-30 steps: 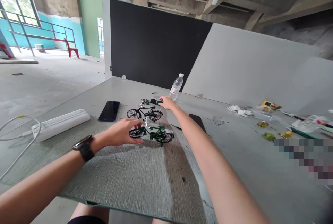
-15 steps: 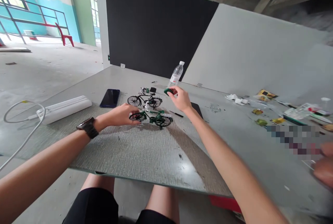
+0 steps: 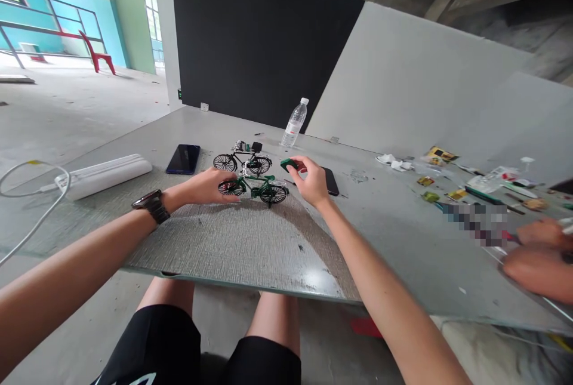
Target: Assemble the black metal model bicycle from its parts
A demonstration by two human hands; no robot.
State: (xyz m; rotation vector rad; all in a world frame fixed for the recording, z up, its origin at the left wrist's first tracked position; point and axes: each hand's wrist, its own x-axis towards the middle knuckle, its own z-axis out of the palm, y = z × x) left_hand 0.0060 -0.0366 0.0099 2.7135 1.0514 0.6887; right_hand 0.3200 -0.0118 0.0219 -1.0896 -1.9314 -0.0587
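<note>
Upright on the table stands a green model bicycle [image 3: 264, 190], its front wheel held by my left hand [image 3: 212, 187], fingers closed around it. My right hand [image 3: 312, 181] pinches a small dark green piece [image 3: 289, 163] above the table, just behind and to the right of the bicycle's rear wheel; the two are apart. Behind the green bicycle is a black model bicycle [image 3: 244, 161], with a small green and silver part and a dark square piece showing near its top. Whether these are attached to it I cannot tell.
A dark phone [image 3: 183, 159] and a white elongated device [image 3: 105, 176] with a cable lie to the left. At the back stands a water bottle [image 3: 295, 123]. A black flat object [image 3: 330, 181] lies behind my right hand. Another person's hands [image 3: 541, 248] are at the right, near scattered small items.
My right hand has lowered slightly relative to the bottle and moved nearer the green bicycle's rear, the green piece still in it. My left hand keeps its hold. The whole view has shifted.
</note>
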